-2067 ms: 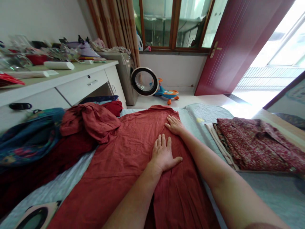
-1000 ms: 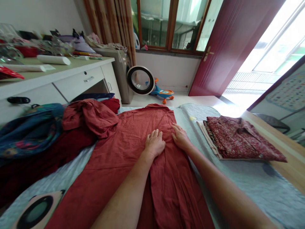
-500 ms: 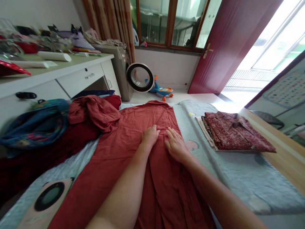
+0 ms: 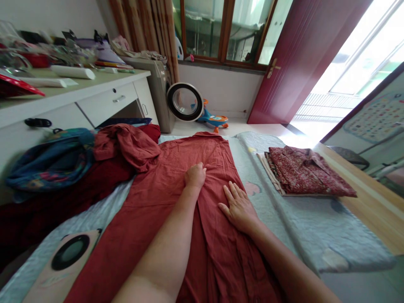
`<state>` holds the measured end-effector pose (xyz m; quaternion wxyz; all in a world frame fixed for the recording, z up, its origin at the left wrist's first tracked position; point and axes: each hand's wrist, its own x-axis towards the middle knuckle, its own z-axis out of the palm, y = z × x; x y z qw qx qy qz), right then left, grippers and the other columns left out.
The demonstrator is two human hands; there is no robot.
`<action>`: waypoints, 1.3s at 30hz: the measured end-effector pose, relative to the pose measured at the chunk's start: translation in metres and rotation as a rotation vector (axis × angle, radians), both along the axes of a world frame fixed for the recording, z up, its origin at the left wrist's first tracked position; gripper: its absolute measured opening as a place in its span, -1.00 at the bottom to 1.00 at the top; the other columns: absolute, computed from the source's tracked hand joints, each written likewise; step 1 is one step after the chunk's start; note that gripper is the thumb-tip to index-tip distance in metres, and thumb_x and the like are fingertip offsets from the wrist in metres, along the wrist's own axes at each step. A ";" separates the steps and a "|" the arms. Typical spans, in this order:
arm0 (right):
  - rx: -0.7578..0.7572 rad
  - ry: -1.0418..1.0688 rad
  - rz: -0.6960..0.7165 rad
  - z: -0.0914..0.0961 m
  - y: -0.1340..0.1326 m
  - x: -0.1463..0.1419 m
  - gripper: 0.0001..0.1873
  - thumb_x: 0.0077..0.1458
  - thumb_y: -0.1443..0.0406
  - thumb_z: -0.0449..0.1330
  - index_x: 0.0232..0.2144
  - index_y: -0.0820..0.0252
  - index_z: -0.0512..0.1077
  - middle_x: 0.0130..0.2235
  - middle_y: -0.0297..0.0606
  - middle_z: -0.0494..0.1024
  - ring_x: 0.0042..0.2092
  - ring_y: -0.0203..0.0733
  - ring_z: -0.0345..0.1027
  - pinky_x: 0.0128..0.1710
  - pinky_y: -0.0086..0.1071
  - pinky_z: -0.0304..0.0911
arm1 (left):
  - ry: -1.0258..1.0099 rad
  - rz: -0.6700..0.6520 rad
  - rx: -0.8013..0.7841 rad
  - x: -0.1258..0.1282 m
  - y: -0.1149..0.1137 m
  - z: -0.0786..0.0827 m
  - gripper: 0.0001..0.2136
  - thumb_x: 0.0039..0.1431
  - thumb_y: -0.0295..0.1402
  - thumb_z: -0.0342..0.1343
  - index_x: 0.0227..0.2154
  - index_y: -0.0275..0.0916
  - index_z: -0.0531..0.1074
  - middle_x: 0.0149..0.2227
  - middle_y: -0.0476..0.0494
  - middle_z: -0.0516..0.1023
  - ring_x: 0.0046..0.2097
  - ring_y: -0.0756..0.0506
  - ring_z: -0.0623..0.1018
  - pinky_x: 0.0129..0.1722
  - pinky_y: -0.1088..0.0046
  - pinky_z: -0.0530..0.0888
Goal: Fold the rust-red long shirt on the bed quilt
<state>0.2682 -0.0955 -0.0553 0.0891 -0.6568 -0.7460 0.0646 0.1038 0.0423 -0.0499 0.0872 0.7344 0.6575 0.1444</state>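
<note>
A pale blue quilt [image 4: 350,240] was spread beneath the work. On it the red garment [image 4: 151,210] was laid out lengthwise, its collar end pointed away, with lines creased along its front. Tangled clothes [image 4: 57,162] were heaped to its left, and a folded stack [image 4: 311,170] was set apart to its right. The garment was pressed by the right hand [image 4: 241,206], laid palm down with fingers slightly parted. Near its middle, the left hand [image 4: 195,174] was curled; whether any cloth was pinched could not be told.
</note>
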 end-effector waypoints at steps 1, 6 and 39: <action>0.005 0.015 0.003 0.003 0.000 0.000 -0.30 0.22 -0.04 0.02 0.26 0.24 0.23 0.35 0.02 0.08 0.36 0.13 -0.08 0.29 -0.01 -0.03 | 0.014 0.008 0.045 0.002 -0.002 0.003 -0.76 0.31 -0.28 -0.04 -0.11 -0.23 0.47 -0.11 -0.28 0.55 -0.06 -0.21 0.53 -0.10 0.29 0.41; 0.141 0.172 0.007 0.015 0.025 0.001 -0.51 0.32 0.25 -0.18 0.11 0.33 0.37 0.19 0.01 0.38 0.24 -0.08 0.21 0.24 -0.19 0.10 | -0.054 -0.256 0.228 0.027 -0.010 0.012 -0.68 0.32 -0.48 -0.16 -0.03 -0.24 0.45 -0.02 -0.24 0.51 0.05 -0.15 0.46 0.09 0.30 0.34; -0.046 0.009 0.055 -0.007 0.080 0.016 -0.27 0.29 0.00 -0.09 0.34 0.32 0.05 0.40 -0.08 -0.05 0.41 0.00 -0.26 0.34 -0.13 -0.23 | 0.064 -0.228 0.091 0.028 -0.021 -0.021 -0.52 0.34 -0.21 -0.17 0.27 -0.22 0.19 0.33 -0.22 0.20 0.33 -0.20 0.19 0.28 0.05 0.16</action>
